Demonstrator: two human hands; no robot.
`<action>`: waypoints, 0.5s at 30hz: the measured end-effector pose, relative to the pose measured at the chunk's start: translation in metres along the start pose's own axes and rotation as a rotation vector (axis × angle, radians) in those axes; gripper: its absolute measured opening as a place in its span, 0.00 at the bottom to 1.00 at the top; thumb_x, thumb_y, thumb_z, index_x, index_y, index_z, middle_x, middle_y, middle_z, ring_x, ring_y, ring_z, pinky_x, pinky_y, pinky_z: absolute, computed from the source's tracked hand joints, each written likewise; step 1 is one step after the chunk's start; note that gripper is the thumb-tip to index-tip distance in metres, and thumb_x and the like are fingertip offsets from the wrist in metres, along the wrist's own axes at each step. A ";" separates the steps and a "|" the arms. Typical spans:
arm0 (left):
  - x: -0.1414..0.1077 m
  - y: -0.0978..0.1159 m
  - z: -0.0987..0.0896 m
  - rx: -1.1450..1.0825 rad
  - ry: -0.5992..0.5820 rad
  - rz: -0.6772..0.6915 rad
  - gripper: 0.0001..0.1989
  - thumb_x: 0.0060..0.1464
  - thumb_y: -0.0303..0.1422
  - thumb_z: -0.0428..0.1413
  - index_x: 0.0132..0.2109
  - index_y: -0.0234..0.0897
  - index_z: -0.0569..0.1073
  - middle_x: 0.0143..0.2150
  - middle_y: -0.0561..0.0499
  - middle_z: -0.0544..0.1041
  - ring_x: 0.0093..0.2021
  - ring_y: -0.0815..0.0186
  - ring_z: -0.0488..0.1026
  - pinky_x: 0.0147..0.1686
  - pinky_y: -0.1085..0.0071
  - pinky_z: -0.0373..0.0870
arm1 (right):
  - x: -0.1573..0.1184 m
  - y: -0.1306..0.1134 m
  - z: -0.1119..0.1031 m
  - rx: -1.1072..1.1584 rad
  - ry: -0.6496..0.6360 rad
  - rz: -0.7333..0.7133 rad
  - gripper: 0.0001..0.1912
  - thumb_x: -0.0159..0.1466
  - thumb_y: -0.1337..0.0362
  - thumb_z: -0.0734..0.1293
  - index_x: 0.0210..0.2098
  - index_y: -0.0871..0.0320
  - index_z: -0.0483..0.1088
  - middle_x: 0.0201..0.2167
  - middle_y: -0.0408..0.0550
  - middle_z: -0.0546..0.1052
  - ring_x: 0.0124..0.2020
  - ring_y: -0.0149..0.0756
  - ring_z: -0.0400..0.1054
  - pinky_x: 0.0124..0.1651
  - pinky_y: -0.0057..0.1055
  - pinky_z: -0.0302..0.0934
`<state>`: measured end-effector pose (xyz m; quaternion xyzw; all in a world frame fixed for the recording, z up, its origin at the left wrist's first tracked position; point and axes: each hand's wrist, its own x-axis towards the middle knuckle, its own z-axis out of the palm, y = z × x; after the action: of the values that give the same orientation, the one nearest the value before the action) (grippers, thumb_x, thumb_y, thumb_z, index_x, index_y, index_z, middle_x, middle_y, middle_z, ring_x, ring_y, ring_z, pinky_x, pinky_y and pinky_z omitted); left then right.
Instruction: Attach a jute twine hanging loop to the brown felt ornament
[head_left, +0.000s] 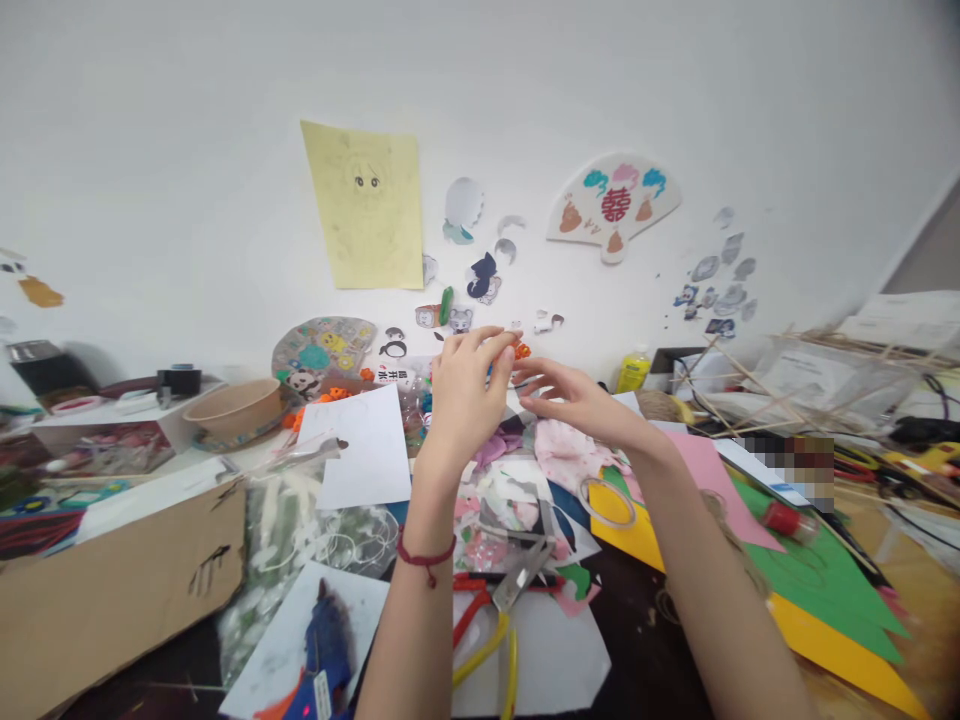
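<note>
Both hands are raised over the middle of the crowded desk, close together. My left hand, with a dark red cord bracelet on its wrist, has its fingers bent to the right and its thumb drawn in near them. Whatever lies between them, if anything, is hidden. My right hand reaches in from the right, fingers lightly curved and apart from the thumb, with nothing visible in it. Below them are a clear bag of coloured scraps and pliers with yellow handles.
A white sheet, a clear plastic bag and cardboard lie leftward. A tan bowl stands behind them. Green paper and a tape ring are rightward. Drawings and a decorated fan hang on the wall.
</note>
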<state>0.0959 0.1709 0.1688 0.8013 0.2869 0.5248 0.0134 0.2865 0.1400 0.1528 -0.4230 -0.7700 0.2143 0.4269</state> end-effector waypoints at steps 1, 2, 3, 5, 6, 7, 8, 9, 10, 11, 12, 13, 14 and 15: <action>0.000 0.000 -0.001 -0.002 0.002 -0.001 0.16 0.69 0.35 0.47 0.55 0.44 0.76 0.58 0.50 0.77 0.58 0.56 0.69 0.58 0.57 0.62 | 0.000 0.001 -0.002 -0.014 0.030 -0.006 0.25 0.65 0.54 0.69 0.60 0.49 0.68 0.61 0.52 0.71 0.52 0.42 0.71 0.54 0.43 0.67; 0.000 -0.001 -0.002 -0.012 0.005 -0.002 0.15 0.69 0.35 0.48 0.55 0.44 0.76 0.58 0.50 0.77 0.58 0.56 0.69 0.58 0.57 0.62 | 0.000 0.002 -0.004 -0.024 0.059 -0.013 0.24 0.65 0.55 0.69 0.59 0.49 0.68 0.60 0.51 0.72 0.53 0.43 0.71 0.54 0.42 0.67; 0.000 -0.001 -0.002 -0.030 0.009 -0.002 0.15 0.69 0.35 0.48 0.55 0.44 0.77 0.57 0.50 0.77 0.58 0.56 0.69 0.59 0.57 0.62 | 0.000 0.003 -0.005 -0.025 0.089 -0.019 0.23 0.65 0.55 0.69 0.59 0.49 0.69 0.59 0.51 0.73 0.53 0.43 0.70 0.54 0.42 0.66; 0.000 -0.001 -0.004 -0.091 0.022 0.009 0.14 0.68 0.34 0.49 0.53 0.43 0.77 0.56 0.50 0.78 0.58 0.58 0.70 0.60 0.57 0.62 | 0.000 0.004 -0.007 -0.015 0.152 -0.024 0.20 0.65 0.54 0.68 0.56 0.51 0.72 0.56 0.51 0.75 0.53 0.43 0.70 0.52 0.40 0.67; 0.000 -0.001 -0.005 -0.136 0.029 0.018 0.14 0.68 0.34 0.49 0.52 0.43 0.77 0.56 0.50 0.79 0.58 0.58 0.71 0.60 0.57 0.62 | 0.001 0.005 -0.008 -0.005 0.184 -0.017 0.20 0.65 0.53 0.68 0.54 0.51 0.73 0.53 0.51 0.77 0.51 0.42 0.71 0.50 0.40 0.67; 0.000 -0.001 -0.005 -0.191 0.034 0.026 0.13 0.68 0.33 0.49 0.52 0.43 0.78 0.55 0.50 0.79 0.58 0.59 0.71 0.60 0.58 0.62 | 0.001 0.006 -0.008 0.007 0.212 -0.003 0.19 0.65 0.52 0.68 0.53 0.52 0.74 0.51 0.51 0.78 0.49 0.42 0.72 0.48 0.39 0.67; 0.000 -0.001 -0.006 -0.252 0.035 0.029 0.13 0.68 0.33 0.50 0.51 0.43 0.78 0.54 0.50 0.79 0.58 0.60 0.72 0.60 0.58 0.62 | 0.001 0.007 -0.008 0.024 0.236 0.012 0.19 0.65 0.52 0.69 0.52 0.53 0.74 0.49 0.52 0.79 0.47 0.42 0.72 0.46 0.38 0.68; 0.000 0.000 -0.007 -0.315 0.030 0.024 0.13 0.68 0.33 0.50 0.51 0.43 0.78 0.54 0.50 0.80 0.58 0.61 0.72 0.60 0.59 0.63 | 0.002 0.007 -0.008 0.043 0.254 0.028 0.19 0.64 0.51 0.69 0.51 0.53 0.75 0.48 0.52 0.79 0.45 0.41 0.73 0.44 0.37 0.68; 0.000 0.000 -0.008 -0.373 0.020 0.012 0.13 0.68 0.33 0.50 0.51 0.43 0.78 0.54 0.50 0.80 0.57 0.61 0.73 0.60 0.59 0.63 | 0.003 0.008 -0.007 0.063 0.266 0.044 0.19 0.64 0.51 0.69 0.50 0.54 0.75 0.46 0.52 0.79 0.44 0.40 0.73 0.42 0.36 0.68; -0.001 0.001 -0.009 -0.419 0.007 -0.004 0.13 0.68 0.34 0.50 0.51 0.44 0.78 0.54 0.50 0.80 0.57 0.62 0.73 0.60 0.59 0.64 | 0.003 0.009 -0.007 0.083 0.274 0.058 0.19 0.64 0.51 0.69 0.50 0.54 0.75 0.45 0.52 0.80 0.42 0.40 0.73 0.41 0.36 0.67; -0.001 0.002 -0.009 -0.450 -0.004 -0.019 0.13 0.68 0.34 0.50 0.51 0.44 0.78 0.54 0.50 0.80 0.57 0.62 0.73 0.60 0.59 0.65 | 0.004 0.009 -0.007 0.101 0.278 0.069 0.20 0.64 0.51 0.69 0.50 0.55 0.75 0.43 0.52 0.80 0.41 0.39 0.73 0.41 0.35 0.67; -0.001 0.002 -0.010 -0.467 -0.013 -0.033 0.13 0.68 0.34 0.50 0.51 0.44 0.79 0.54 0.50 0.80 0.57 0.61 0.73 0.60 0.59 0.65 | 0.004 0.010 -0.007 0.113 0.279 0.078 0.20 0.63 0.51 0.70 0.50 0.55 0.75 0.42 0.52 0.80 0.41 0.39 0.73 0.40 0.35 0.67; -0.001 0.002 -0.011 -0.473 -0.017 -0.041 0.13 0.68 0.35 0.50 0.50 0.44 0.79 0.55 0.50 0.80 0.57 0.61 0.73 0.60 0.58 0.65 | 0.004 0.011 -0.006 0.122 0.278 0.083 0.20 0.63 0.51 0.70 0.49 0.56 0.75 0.41 0.52 0.80 0.41 0.39 0.73 0.40 0.35 0.67; -0.001 0.003 -0.011 -0.473 -0.018 -0.045 0.13 0.68 0.35 0.50 0.50 0.44 0.79 0.54 0.49 0.80 0.57 0.61 0.73 0.60 0.58 0.65 | 0.005 0.011 -0.006 0.127 0.276 0.087 0.20 0.63 0.51 0.70 0.49 0.56 0.76 0.41 0.52 0.80 0.41 0.39 0.73 0.40 0.35 0.67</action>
<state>0.0872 0.1651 0.1739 0.7739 0.1736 0.5698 0.2152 0.2953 0.1496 0.1508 -0.4536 -0.6697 0.2207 0.5451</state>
